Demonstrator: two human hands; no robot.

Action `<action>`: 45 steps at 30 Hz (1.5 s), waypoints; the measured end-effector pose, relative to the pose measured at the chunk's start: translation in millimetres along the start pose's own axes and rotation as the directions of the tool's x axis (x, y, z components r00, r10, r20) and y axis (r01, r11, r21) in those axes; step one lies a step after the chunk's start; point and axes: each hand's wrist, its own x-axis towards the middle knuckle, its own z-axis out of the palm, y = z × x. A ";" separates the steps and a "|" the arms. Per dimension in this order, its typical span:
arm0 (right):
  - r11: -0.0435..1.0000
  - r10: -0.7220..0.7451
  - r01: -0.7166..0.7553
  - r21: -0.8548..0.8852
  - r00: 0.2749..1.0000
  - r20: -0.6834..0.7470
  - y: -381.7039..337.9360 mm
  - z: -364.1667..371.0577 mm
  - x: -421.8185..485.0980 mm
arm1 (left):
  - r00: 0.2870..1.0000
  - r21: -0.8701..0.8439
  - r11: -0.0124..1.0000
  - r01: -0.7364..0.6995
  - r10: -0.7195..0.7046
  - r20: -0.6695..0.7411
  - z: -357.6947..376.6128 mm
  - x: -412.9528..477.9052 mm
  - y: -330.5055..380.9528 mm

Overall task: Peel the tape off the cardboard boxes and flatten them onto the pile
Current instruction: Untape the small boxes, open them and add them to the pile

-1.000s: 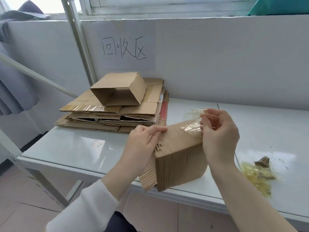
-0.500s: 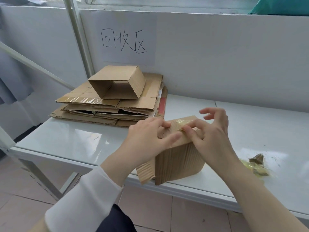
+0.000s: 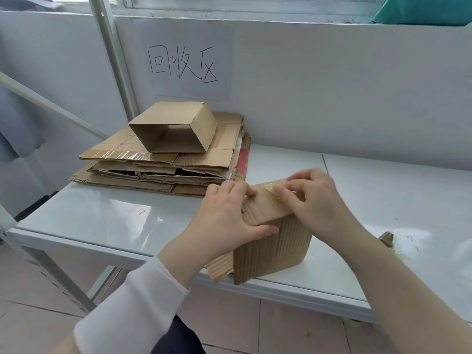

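A small brown cardboard box (image 3: 275,249) stands at the table's near edge, one loose flap hanging at its lower left. My left hand (image 3: 227,215) grips its left top corner, fingers over the top and thumb on the front face. My right hand (image 3: 314,200) lies on the box's top, its fingertips pinching a strip of clear tape (image 3: 270,188) stuck there. The pile of flattened cardboard (image 3: 158,172) lies at the back left, with an open unflattened box (image 3: 176,126) on top of it.
The white table (image 3: 115,213) has a wad of peeled tape scraps (image 3: 390,241) to the right of my right forearm. A paper sign (image 3: 184,62) hangs on the back wall. A metal post (image 3: 112,54) rises behind the pile.
A second ago my right hand held a lifted tape end above the box. It has come down onto the box's top, and my left hand has shifted its grip on the corner.
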 end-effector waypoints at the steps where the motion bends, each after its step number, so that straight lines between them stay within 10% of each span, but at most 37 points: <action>1: 1.000 -0.007 0.007 -0.012 0.999 0.033 0.8 -0.6 -0.7 | 1.000 0.000 1.000 -0.004 0.004 -0.008 0.2 0.0 0.7; 7: 0.997 0.051 -0.039 0.068 0.983 -0.178 -4.6 -1.2 -5.2 | 1.000 -0.005 1.000 -0.007 0.007 0.004 0.4 0.4 4.6; 16: 0.992 0.107 -0.102 -0.077 0.992 0.063 -8.1 -5.2 9.0 | 1.000 -0.003 1.000 0.001 -0.001 0.012 -0.6 0.0 5.9; 25: 0.980 -0.117 0.060 -0.191 0.945 -0.305 8.0 -8.9 3.8 | 0.999 -0.023 0.999 -0.022 0.020 -0.044 2.9 -1.8 4.2; 34: 1.000 -0.025 0.026 -0.008 0.995 0.094 2.9 -35.7 -4.0 | 0.999 -0.015 1.000 -0.014 0.013 -0.051 4.2 0.5 7.5; 39: 0.957 0.167 -0.165 0.238 0.986 0.012 9.6 -43.1 -5.5 | 0.996 0.009 0.998 -0.065 0.065 -0.063 3.8 -1.2 14.0; 45: 0.986 0.165 -0.165 0.005 0.984 0.069 12.7 -32.0 -7.9 | 0.995 0.029 0.998 -0.060 0.062 -0.081 4.4 -3.6 17.0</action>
